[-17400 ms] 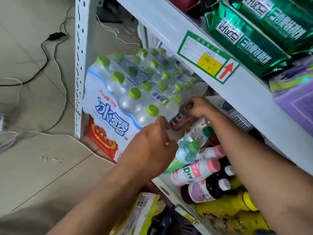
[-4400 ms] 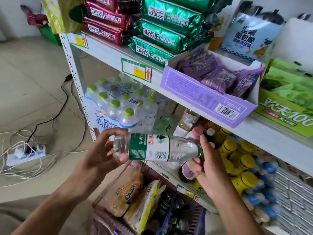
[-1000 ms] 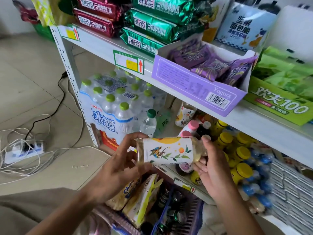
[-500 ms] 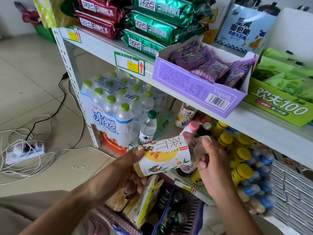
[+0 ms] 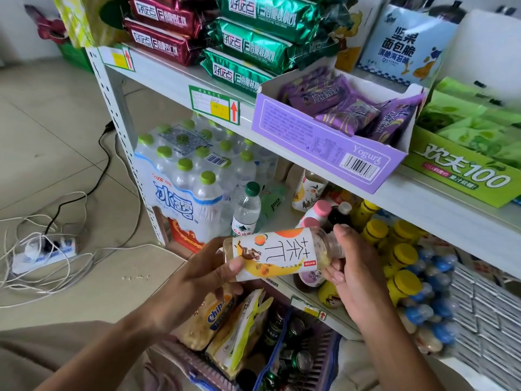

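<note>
Both hands hold one tea bottle (image 5: 277, 255). It lies on its side in the air, in front of the lower shelf (image 5: 284, 283) and above a basket (image 5: 318, 359) full of cans and snacks. The left hand (image 5: 197, 280) grips the bottom end, with its thumb on the label. The right hand (image 5: 352, 275) is curled round the top end and hides the cap. The label is white with orange and yellow fruit, and it says "茶π" in big black writing.

Behind the bottle stands a pack of water bottles (image 5: 180, 193) with green caps and blue writing, "冰露". Just beside it stands a single water bottle (image 5: 246, 206) with a dark green cap.

On the shelf above, a purple box (image 5: 324, 145) says "Yogurt" and has a barcode. Next to it, a green box (image 5: 462, 170) shows "100". Green packets (image 5: 253, 43) and red packets (image 5: 163, 24) say "好吃点". A bag (image 5: 208, 314) in the basket says "Chips".
</note>
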Available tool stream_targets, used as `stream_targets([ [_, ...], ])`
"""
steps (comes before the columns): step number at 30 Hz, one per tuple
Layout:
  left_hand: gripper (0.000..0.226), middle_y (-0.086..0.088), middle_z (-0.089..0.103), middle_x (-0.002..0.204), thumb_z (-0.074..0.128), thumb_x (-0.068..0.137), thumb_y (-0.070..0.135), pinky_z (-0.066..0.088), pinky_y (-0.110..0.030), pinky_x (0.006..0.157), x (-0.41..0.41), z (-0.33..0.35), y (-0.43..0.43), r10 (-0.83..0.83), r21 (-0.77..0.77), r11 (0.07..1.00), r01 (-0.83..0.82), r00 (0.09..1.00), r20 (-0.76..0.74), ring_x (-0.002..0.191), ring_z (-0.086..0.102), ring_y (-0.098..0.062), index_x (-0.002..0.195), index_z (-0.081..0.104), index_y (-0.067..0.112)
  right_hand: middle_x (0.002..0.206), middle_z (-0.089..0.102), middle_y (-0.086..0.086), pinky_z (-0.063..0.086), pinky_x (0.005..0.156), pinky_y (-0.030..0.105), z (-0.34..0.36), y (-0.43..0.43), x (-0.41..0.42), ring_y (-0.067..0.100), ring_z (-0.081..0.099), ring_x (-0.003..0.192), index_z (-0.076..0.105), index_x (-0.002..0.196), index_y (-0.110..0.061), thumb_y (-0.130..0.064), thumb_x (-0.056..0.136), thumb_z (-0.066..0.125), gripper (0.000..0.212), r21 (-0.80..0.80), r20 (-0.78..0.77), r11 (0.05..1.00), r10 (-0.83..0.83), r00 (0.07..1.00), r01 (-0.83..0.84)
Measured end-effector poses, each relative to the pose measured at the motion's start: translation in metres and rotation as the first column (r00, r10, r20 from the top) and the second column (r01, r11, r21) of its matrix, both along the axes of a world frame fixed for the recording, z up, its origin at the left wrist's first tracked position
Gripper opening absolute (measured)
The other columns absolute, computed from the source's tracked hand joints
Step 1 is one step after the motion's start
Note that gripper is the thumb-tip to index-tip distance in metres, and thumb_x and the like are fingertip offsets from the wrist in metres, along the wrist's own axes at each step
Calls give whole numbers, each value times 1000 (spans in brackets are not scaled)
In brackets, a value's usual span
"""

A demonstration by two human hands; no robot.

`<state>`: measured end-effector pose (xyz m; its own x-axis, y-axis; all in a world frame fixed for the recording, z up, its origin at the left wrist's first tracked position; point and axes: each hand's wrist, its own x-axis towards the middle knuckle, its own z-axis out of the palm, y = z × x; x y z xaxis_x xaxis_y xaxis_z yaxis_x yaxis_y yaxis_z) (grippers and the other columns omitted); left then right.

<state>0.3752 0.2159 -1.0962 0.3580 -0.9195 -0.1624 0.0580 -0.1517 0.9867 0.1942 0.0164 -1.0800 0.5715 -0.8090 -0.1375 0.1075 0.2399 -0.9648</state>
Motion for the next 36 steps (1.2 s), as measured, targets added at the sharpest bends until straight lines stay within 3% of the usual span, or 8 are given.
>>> stream_targets([
  [4, 71, -25, 72, 97, 47, 91, 76, 49, -41, 70, 9, 4, -2, 14, 90, 996, -1, 989, -146, 80, 68, -32, 119, 72, 15, 71, 49, 23, 31, 47, 30, -4, 3, 2, 24, 39, 53, 58, 100, 8, -55, 75, 68, 68, -75, -21, 997, -8, 1000, 7],
  [7, 75, -25, 71, 89, 54, 84, 80, 51, -36, 62, 12, 2, -4, 28, 131, 991, 1, 975, -219, 70, 63, -30, 118, 74, 16, 105, 71, 32, 49, 73, 58, -6, 7, 4, 47, 63, 87, 69, 116, -3, -48, 80, 65, 57, -121, -38, 992, 29, 999, -34],
  [9, 71, -19, 69, 90, 66, 77, 73, 52, -37, 65, 11, -2, -4, 31, 80, 997, -14, 975, -220, 71, 61, -28, 116, 75, 15, 115, 70, 32, 45, 85, 56, -4, 6, 5, 41, 61, 96, 70, 117, -5, -42, 80, 65, 53, -105, -5, 994, 32, 999, -33],
  [12, 54, -9, 73, 101, 73, 82, 58, 54, -37, 73, 10, 1, -3, 28, -2, 1000, -29, 991, -133, 84, 65, -24, 120, 73, 20, 99, 72, 19, 45, 64, 33, 1, 3, 3, 27, 50, 76, 68, 116, 0, -43, 78, 70, 57, -53, 59, 997, 50, 997, -47],
  [16, 56, -2, 74, 120, 86, 81, 43, 59, -41, 92, 14, -2, -1, 72, -48, 996, -69, 996, 61, 110, 70, -23, 130, 63, 29, 68, 34, 4, 21, 46, 24, 0, 2, 1, 9, 31, 54, 56, 109, 9, -65, 72, 82, 87, -55, 53, 994, 103, 993, -100],
  [24, 68, 8, 67, 117, 91, 74, 6, 58, -22, 77, 12, -3, -4, 153, -175, 981, -84, 890, 429, 101, 67, -14, 126, 51, 21, 70, 39, 14, 23, 45, 23, 1, 7, 2, 18, 33, 52, 62, 89, -4, -41, 94, 69, 39, -139, -74, 989, 46, 996, -56],
  [31, 64, 19, 43, 127, 78, 85, 51, 43, -13, 90, 12, -26, -9, -414, 359, 901, 243, 731, 542, 109, 52, 6, 133, 38, 37, 71, 67, 5, 50, 54, 31, -5, 11, -1, 18, 59, 61, 65, 90, -10, -38, 89, 77, 32, -552, -268, 807, 65, 961, -209],
  [36, 82, -5, 33, 157, 65, 94, 49, 46, -41, 107, -1, -51, -7, -777, 761, 613, 214, 338, 531, 130, 54, -27, 158, 21, 21, 72, 68, -4, 53, 60, 41, -49, 18, -11, 17, 63, 67, 65, 85, -24, -51, 78, 81, 33, -433, -758, 573, 186, 625, -696],
])
